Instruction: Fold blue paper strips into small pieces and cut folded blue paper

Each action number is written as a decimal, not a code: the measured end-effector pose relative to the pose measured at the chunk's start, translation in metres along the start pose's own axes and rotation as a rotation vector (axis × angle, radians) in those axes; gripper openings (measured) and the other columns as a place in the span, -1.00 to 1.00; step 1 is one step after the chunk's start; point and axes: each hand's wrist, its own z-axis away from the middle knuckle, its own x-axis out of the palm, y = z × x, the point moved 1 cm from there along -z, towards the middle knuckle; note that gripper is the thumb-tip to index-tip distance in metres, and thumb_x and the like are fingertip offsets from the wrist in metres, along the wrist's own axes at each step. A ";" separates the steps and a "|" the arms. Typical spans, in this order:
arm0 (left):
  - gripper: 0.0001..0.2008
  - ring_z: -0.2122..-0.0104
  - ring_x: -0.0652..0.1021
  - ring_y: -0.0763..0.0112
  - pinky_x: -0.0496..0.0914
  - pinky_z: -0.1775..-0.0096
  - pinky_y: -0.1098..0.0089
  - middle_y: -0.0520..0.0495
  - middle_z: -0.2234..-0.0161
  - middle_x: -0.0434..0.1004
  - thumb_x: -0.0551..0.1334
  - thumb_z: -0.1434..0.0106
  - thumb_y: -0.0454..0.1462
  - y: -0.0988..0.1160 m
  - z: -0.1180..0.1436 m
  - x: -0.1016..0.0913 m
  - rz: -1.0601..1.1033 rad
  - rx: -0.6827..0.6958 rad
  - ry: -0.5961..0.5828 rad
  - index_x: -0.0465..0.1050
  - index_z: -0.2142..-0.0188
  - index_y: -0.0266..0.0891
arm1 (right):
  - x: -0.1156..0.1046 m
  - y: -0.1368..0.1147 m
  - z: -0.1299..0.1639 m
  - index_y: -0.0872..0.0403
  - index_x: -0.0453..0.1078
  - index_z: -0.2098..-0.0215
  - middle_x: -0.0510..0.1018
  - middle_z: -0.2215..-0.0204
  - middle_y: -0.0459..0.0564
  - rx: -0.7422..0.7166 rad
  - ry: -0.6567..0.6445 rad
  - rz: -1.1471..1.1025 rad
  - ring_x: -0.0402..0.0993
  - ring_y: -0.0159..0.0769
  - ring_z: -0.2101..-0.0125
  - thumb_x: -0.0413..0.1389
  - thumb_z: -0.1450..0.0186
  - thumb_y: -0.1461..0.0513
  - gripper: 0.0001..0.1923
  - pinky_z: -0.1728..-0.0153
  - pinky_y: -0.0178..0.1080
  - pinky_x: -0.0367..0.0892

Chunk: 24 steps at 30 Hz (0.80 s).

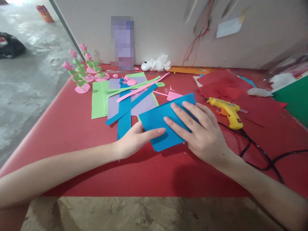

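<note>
A folded blue paper sheet (156,120) lies on the red table top (79,128) in front of me. My left hand (136,139) grips its near left edge, thumb on top and fingers underneath. My right hand (197,128) lies flat on the sheet's right half, fingers spread and pressing down. Just behind are green (98,99) and lilac (114,102) sheets with blue (131,104), pink (141,88) and green paper strips laid across them.
A yellow glue gun (227,110) lies right of my hand, its black cord (260,150) trailing toward the table's right edge. Red paper sheets (223,85) sit behind it. Pink paper flowers on green stems (80,72) stand at the back left. White tissue (157,64) rests against the wall.
</note>
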 end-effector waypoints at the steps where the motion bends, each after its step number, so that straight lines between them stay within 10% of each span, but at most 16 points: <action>1: -0.67 0.11 0.55 0.24 0.45 0.06 0.26 -0.05 0.10 0.55 0.29 -0.13 -0.19 -0.001 0.001 0.000 -0.025 0.012 0.014 0.44 0.11 -0.21 | 0.000 -0.001 0.000 -0.02 0.23 -0.13 0.36 -0.13 0.00 -0.003 0.009 -0.011 0.16 -0.22 -0.19 -0.04 -0.30 0.37 -0.55 -0.12 -0.06 0.22; 18: -0.71 0.05 0.50 0.33 0.41 -0.01 0.34 -0.02 0.07 0.52 0.14 -0.26 -0.17 0.005 0.006 0.006 -0.198 0.089 -0.017 0.44 0.08 -0.22 | -0.007 -0.007 0.001 0.10 0.26 -0.13 0.35 -0.13 0.11 -0.045 0.024 0.041 0.16 -0.14 -0.18 0.05 -0.21 0.39 -0.50 -0.16 -0.05 0.15; 24: -0.75 0.16 0.54 0.29 0.44 0.07 0.25 -0.05 0.18 0.54 0.20 -0.19 -0.19 0.005 -0.005 -0.004 -0.047 -0.001 0.088 0.42 0.16 -0.24 | -0.021 -0.002 -0.005 0.07 0.04 -0.23 0.18 -0.22 0.09 0.142 -0.120 -0.418 -0.02 -0.11 -0.25 -0.11 -0.12 0.40 -0.33 -0.21 0.07 0.03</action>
